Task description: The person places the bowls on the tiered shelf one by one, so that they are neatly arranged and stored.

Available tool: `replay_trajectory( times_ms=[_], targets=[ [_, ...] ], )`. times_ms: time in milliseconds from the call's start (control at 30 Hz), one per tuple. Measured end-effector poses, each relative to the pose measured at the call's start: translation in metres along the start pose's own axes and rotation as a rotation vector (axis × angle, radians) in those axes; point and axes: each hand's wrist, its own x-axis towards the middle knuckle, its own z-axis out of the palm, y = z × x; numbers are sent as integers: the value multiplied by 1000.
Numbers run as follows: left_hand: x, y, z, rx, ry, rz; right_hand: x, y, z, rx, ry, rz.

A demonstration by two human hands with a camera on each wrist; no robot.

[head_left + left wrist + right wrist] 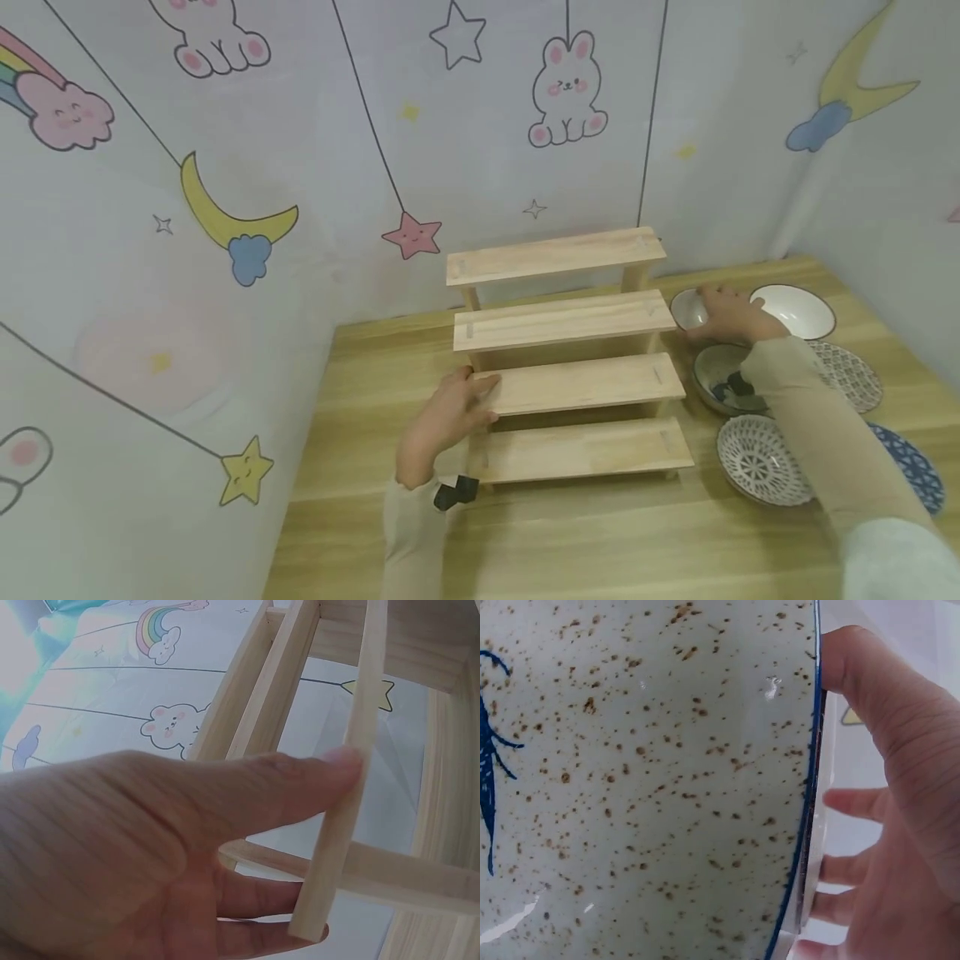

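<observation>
My left hand (448, 417) grips the left end of a pale wooden tiered shelf (581, 385). In the left wrist view the thumb lies along a board's edge (352, 802), with fingers beneath it. My right hand (731, 317) reaches over the dishes at the shelf's right. It is at the rim of a small bowl (684, 310), beside a white oval dish (798, 310). A speckled bowl (667, 772) with a blue rim fills much of the right wrist view and hides the thumb tip, so whether the fingers hold the small bowl is unclear.
In front of my right hand stand a grey-patterned bowl (759, 462), a patterned plate (851, 375) and a blue patterned plate (911, 467), partly behind the forearm. The wood-grain table (570, 542) meets a wall (480, 150) printed with rabbits, stars and moons.
</observation>
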Motion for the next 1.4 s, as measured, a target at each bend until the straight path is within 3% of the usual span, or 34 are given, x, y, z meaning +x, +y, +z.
replay_trajectory(
  times_ms=[267, 500, 700, 900, 1400],
  targets=[
    [-1, 2, -1, -13, -13, -35, -4, -16, -13, -106, 11, -81],
    [0, 2, -3, 11, -4, -25, -11, -37, -35, -26, -106, -109],
    [1, 2, -2, 15, -15, -49, -14, -46, -52, -96, -126, -148],
    [1, 2, -2, 3, -6, -53, -23, -61, -75, -135, -179, -116],
    [0, 5, -3, 2, -4, -25, -52, -82, -115, -148, -153, -102]
  ],
)
